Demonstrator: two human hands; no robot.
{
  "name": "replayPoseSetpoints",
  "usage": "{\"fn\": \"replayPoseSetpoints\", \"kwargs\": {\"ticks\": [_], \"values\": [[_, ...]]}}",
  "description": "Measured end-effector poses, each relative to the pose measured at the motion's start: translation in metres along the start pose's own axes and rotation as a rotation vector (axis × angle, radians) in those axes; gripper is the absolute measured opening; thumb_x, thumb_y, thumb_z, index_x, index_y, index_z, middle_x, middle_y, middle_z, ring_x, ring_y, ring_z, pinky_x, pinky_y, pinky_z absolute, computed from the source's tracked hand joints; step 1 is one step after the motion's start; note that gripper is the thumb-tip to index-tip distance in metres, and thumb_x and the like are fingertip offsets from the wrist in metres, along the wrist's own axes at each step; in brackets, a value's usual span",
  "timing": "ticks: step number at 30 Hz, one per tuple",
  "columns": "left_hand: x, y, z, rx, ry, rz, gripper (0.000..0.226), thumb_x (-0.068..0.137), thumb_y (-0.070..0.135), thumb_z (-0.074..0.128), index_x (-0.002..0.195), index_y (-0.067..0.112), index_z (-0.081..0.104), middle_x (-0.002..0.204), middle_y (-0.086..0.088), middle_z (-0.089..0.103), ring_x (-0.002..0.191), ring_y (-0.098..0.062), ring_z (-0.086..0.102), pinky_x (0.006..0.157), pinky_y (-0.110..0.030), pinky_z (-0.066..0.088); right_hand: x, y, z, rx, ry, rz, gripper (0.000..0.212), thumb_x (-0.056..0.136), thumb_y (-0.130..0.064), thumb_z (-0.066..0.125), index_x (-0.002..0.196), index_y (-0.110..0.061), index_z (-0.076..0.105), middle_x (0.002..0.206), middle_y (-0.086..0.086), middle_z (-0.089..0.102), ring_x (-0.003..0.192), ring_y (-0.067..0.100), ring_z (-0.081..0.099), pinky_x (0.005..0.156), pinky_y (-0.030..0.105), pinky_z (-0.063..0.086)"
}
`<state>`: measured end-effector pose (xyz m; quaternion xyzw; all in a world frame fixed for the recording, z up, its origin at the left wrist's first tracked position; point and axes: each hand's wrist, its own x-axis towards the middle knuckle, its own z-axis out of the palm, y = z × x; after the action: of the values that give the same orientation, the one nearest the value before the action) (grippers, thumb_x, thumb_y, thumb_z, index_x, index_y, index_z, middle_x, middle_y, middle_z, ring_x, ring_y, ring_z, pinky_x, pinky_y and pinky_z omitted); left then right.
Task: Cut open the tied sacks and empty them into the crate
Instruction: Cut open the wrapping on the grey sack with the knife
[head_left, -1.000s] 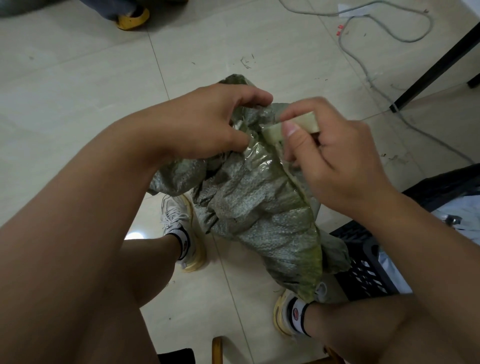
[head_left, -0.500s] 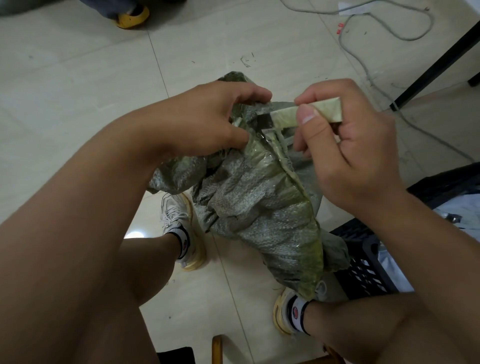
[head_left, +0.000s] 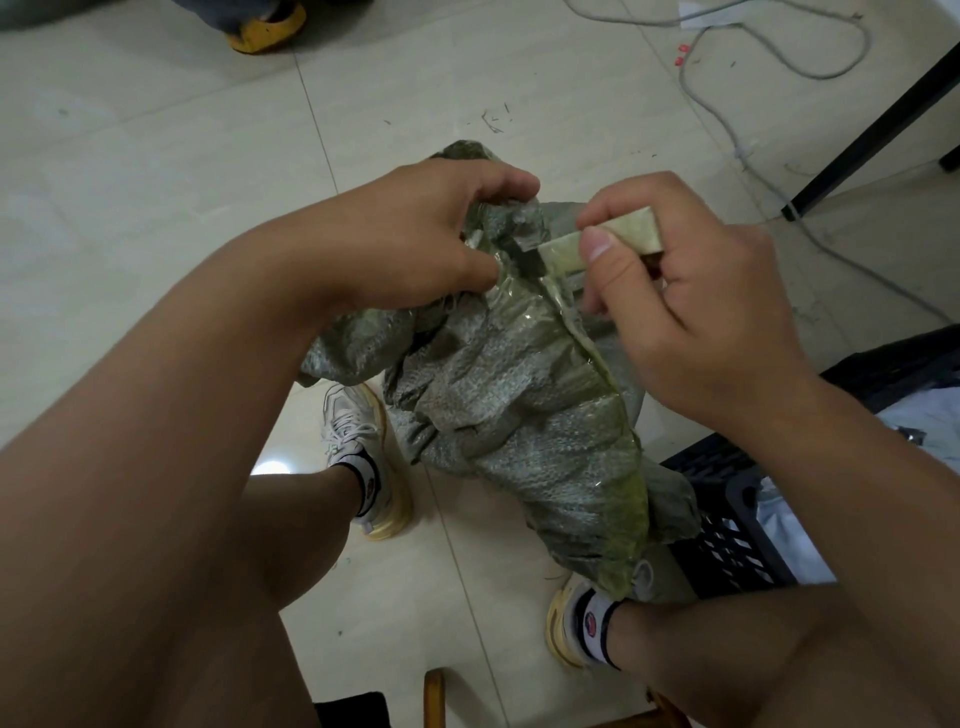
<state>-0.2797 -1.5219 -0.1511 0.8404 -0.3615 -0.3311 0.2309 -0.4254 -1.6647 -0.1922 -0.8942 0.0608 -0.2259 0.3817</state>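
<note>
At frame centre, the gathered neck of the green woven sack (head_left: 519, 415) is gripped by the left hand (head_left: 415, 234). A pale-handled cutter (head_left: 597, 241) is pinched by the right hand (head_left: 691, 291), its blade laid against the neck. The black crate (head_left: 727, 519) is seen at lower right, just beside the sack.

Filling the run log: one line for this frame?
left hand grips sack neck | right hand holds cutter, blade at neck | crate beside sack
</note>
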Motion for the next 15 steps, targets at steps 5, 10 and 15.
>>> {"fn": "replayPoseSetpoints", "kwargs": {"ticks": [5, 10, 15], "values": [[0.000, -0.001, 0.000, -0.014, -0.011, 0.035, 0.067, 0.091, 0.010, 0.064, 0.147, 0.035, 0.039, 0.122, 0.022, 0.053, 0.089, 0.028, 0.049, 0.068, 0.002, 0.041, 0.000, 0.007, 0.009, -0.123, -0.246, 0.078, 0.023, 0.101, -0.035, 0.044, 0.115, -0.022, 0.056, 0.065, 0.003, 0.067, 0.055, 0.021, 0.062, 0.051, 0.040, 0.050], [0.001, -0.003, -0.002, 0.034, 0.021, 0.031, 0.068, 0.091, 0.009, 0.063, 0.149, 0.034, 0.037, 0.097, 0.016, 0.046, 0.076, 0.039, 0.022, 0.048, 0.004, 0.032, 0.001, 0.000, -0.002, -0.004, -0.030, 0.041, 0.019, 0.100, -0.026, 0.047, 0.105, -0.014, 0.061, 0.063, 0.006, 0.064, 0.055, 0.021, 0.061, 0.049, 0.041, 0.048], [-0.001, 0.003, 0.000, 0.042, 0.009, 0.024, 0.068, 0.091, 0.008, 0.063, 0.149, 0.033, 0.037, 0.092, 0.020, 0.044, 0.053, 0.027, 0.045, 0.049, 0.003, 0.033, 0.001, 0.004, 0.005, -0.124, -0.230, 0.087, 0.020, 0.102, -0.032, 0.044, 0.113, -0.020, 0.057, 0.063, 0.002, 0.065, 0.052, 0.017, 0.059, 0.050, 0.040, 0.048]]}}
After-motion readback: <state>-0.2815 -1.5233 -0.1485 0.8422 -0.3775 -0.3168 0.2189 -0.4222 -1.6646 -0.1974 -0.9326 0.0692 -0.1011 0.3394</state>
